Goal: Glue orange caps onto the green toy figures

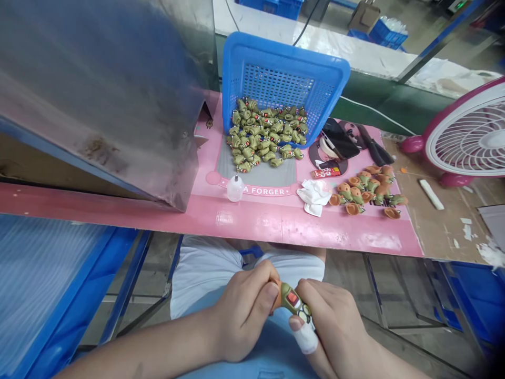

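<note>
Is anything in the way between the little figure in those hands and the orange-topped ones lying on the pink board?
Nothing visible blocks it. Between the figure in the left hand and right hand and that group, only the pink board's front edge lies across; a crumpled white tissue sits to the group's left.

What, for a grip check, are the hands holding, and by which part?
A small green figurine: the left hand grips its orange end, and the right hand grips its green end.
</note>
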The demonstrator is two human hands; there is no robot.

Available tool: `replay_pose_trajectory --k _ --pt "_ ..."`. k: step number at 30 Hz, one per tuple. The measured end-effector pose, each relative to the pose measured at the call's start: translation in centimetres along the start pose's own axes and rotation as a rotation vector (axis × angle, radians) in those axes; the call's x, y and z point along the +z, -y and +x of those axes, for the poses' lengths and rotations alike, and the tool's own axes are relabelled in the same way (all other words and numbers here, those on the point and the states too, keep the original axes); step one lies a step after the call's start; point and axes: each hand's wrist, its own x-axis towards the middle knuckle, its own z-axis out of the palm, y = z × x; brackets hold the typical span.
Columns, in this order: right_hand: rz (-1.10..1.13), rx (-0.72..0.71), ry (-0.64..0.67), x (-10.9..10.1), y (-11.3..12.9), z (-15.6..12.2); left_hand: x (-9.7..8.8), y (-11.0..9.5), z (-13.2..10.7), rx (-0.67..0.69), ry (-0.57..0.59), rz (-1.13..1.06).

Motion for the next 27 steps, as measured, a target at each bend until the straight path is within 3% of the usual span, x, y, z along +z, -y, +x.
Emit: replay_pose_trajectory --k 6,12,22,27 --pt "0.028 0.071 -0.016 0.6 0.2 -0.4 0.2 0.2 0.0 -0.097 0.014 -0.107" --pt "0.059 0.065 -0.028 1.0 0.4 -0.8 0.0 -0.1 0.0 -0.103 0.079 -0.082" --pt "-0.093 -0.112 -0.106 0.8 0.7 -1.0 -0.2 -0.1 -0.7 0.139 0.134 0.082" --pt "-0.072 -0.083 -0.099 0.8 0.6 -1.1 0.1 0.1 -0.6 0.167 0.105 0.047"
